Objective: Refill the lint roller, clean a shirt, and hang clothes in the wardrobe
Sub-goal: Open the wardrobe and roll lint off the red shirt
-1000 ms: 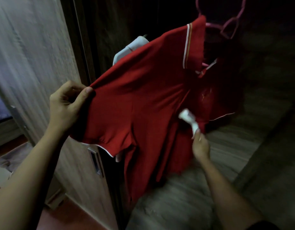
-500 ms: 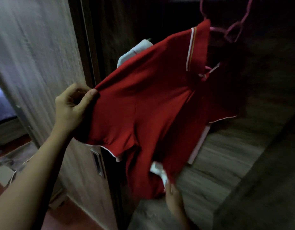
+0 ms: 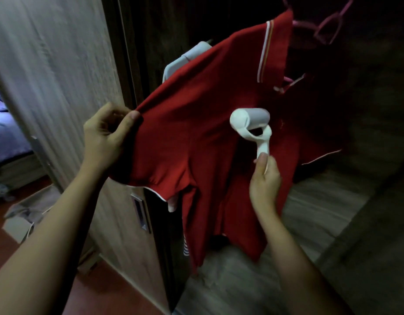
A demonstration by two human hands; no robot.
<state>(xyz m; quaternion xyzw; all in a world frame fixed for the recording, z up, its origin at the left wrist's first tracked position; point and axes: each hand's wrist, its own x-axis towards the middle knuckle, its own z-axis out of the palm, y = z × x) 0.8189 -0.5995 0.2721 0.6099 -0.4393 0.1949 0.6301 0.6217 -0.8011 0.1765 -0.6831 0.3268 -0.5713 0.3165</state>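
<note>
A red polo shirt with a white-striped collar hangs on a pink hanger inside the dark wardrobe. My left hand pinches the shirt's left sleeve and holds it stretched out to the left. My right hand grips the handle of a white lint roller, whose roll lies against the shirt's chest, above my hand.
The wooden wardrobe door with a metal recessed handle stands open at the left. A white garment hangs behind the red shirt. The wardrobe's wooden shelf lies below. An open cardboard box sits on the floor at the left.
My right hand swept the lint roller down to the shirt's hem, then brought it back up to the chest. My left hand kept its hold on the sleeve.
</note>
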